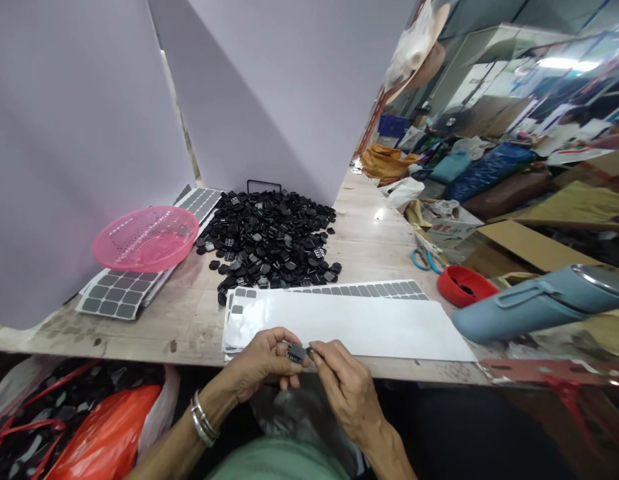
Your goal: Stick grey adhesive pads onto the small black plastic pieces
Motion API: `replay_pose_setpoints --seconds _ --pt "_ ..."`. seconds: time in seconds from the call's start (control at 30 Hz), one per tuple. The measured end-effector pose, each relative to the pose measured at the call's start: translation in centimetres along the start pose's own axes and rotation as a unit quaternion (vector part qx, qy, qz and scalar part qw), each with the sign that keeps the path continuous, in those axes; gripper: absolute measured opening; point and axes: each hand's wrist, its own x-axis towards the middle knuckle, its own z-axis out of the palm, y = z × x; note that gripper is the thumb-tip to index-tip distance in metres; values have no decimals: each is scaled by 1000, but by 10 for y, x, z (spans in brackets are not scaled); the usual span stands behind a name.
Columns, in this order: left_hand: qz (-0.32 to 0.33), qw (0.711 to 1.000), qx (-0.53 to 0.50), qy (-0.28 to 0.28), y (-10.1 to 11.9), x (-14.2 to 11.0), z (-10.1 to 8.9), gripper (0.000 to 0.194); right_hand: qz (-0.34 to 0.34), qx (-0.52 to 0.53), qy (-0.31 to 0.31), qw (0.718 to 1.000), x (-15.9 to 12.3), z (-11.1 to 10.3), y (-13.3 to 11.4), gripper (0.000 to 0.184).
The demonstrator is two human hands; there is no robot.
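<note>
Just over the table's front edge, my left hand (262, 365) pinches a small black plastic piece (296, 352) between thumb and fingers. The piece has a grey face and light marks along its near side. My right hand (350, 392) meets it from the right, thumb and forefinger pressed together at its edge; what they grip is too small to make out. Behind the hands lies a white backing sheet (349, 323) on top of sheets of grey stickers (389, 289). Farther back is a large heap of similar black pieces (269, 240).
At left, a pink mesh basket (145, 240) rests on more grey sticker sheets (118, 295). Scissors with blue handles (425, 261), a red bowl (464, 285) and a lying blue flask (534, 303) are at right. Grey panels (259, 87) enclose the back; a bag of black pieces (84, 413) hangs below left.
</note>
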Motion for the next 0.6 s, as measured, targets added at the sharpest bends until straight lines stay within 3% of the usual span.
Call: replay_pose_setpoints --seconds 0.6 --pt "-5 1000 11 11 1 -1 1 44 5 -42 -56 998 0 1 -3 25"
